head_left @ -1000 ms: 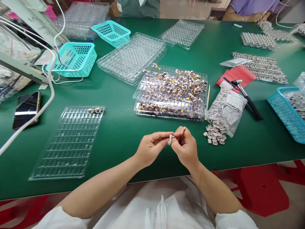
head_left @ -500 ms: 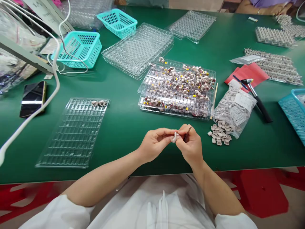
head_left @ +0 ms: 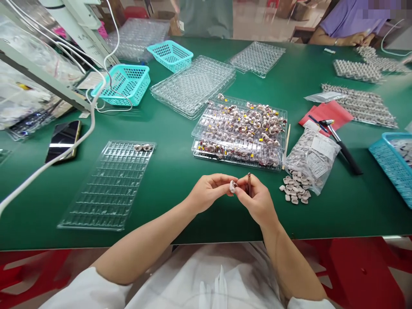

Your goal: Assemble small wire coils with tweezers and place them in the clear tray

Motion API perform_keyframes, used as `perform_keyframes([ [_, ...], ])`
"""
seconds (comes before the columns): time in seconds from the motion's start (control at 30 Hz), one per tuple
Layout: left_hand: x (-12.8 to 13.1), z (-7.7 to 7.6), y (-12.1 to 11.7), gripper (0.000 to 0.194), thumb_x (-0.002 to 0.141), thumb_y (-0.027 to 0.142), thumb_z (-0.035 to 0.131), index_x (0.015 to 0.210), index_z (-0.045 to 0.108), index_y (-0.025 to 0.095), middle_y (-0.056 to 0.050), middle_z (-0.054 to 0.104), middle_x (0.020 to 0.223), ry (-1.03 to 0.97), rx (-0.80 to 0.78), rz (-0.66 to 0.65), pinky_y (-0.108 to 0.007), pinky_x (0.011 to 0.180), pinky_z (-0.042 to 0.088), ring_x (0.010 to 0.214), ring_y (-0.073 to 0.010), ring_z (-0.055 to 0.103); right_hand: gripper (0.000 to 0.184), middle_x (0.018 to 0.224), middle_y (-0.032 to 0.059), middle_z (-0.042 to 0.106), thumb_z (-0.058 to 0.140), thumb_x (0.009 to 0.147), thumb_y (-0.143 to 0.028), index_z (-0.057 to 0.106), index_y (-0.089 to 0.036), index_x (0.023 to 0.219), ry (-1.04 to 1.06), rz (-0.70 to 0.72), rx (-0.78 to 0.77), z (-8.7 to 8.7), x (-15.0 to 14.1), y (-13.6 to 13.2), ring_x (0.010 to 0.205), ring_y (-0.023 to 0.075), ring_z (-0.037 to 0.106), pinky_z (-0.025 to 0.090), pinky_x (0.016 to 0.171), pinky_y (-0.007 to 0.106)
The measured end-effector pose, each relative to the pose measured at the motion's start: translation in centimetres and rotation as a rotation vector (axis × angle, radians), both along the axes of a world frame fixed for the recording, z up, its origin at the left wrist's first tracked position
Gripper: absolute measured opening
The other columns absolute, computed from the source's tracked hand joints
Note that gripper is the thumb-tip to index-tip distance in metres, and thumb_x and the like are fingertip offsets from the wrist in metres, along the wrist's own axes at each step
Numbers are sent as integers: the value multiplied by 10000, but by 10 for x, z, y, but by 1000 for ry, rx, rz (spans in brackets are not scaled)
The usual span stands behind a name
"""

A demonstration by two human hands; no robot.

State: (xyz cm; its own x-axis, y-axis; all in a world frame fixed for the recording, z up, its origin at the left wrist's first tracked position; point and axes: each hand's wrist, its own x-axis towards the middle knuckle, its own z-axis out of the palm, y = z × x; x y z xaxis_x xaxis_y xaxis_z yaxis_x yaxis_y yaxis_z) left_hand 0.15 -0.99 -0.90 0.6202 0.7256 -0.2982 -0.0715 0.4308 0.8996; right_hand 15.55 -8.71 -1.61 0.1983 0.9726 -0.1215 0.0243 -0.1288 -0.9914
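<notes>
My left hand (head_left: 209,192) and my right hand (head_left: 255,201) meet over the near edge of the green table (head_left: 167,171). Both pinch a small white oval part (head_left: 232,186) between their fingertips. The right hand also grips a thin brown stick (head_left: 249,183) that stands up between its fingers. To the right lies a small pile of the same white parts (head_left: 294,192) beside a clear bag (head_left: 311,155) full of them. Ahead sit stacked clear trays (head_left: 240,128) filled with wound parts.
A clear compartment tray (head_left: 111,186) with two parts at its far edge lies to the left, near a phone (head_left: 62,139) and white cables (head_left: 48,161). Teal baskets (head_left: 124,83), empty clear trays (head_left: 193,83), a red sheet (head_left: 326,112) and a black-handled tool (head_left: 341,146) lie further off. Other people sit across the table.
My hands stay together on the small white part, turning it slightly. The view has tilted up a little, so more of the far side of the table shows.
</notes>
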Motion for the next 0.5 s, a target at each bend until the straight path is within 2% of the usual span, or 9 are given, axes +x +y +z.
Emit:
perform_keyframes([
  [0.1,-1,-2,3,274,721,276,793,947,743,128,-56,755,812,-14,-90,57,-271,706,564,709,-147,683,170,654,-35,499,627,859,-339,647,-196,949,76,-61,24,-1,3,-2,520,78,397,316,464,218],
  [0.2,-1,-3,5,284,706,265,801,944,738,123,-78,760,854,-35,-169,94,-275,689,564,731,-161,695,193,594,-44,448,558,910,-346,670,-191,940,195,-179,80,-5,6,-2,472,70,356,262,437,218],
  [0.27,-1,-4,6,275,691,253,809,920,739,118,-84,760,849,-39,-189,107,-274,681,563,715,-157,692,222,599,-34,453,507,935,-330,680,-192,911,260,-194,121,-6,8,0,473,76,370,254,434,223],
  [0.33,-1,-5,6,263,685,245,810,904,739,116,-84,759,843,-35,-187,111,-273,685,564,712,-154,690,272,684,5,516,466,946,-327,693,-191,879,257,-185,195,-5,10,2,554,106,454,327,475,243],
  [0.4,-2,-6,6,254,695,242,801,906,736,117,-84,758,847,-30,-165,113,-271,689,565,713,-150,687,357,840,56,579,410,965,-361,703,-190,850,175,-193,283,-5,13,5,721,156,537,425,591,290],
  [0.47,-3,-8,8,234,714,241,783,907,733,119,-81,756,847,-30,-130,125,-261,679,563,711,-145,682,435,924,74,585,351,988,-408,699,-194,841,53,-236,332,-5,14,4,805,177,552,455,682,326],
  [0.5,-4,-8,9,220,724,239,771,907,732,121,-79,753,841,-30,-113,135,-254,668,559,707,-141,678,457,906,67,576,324,999,-425,690,-198,847,-5,-267,334,-5,15,3,776,170,551,454,670,322],
])
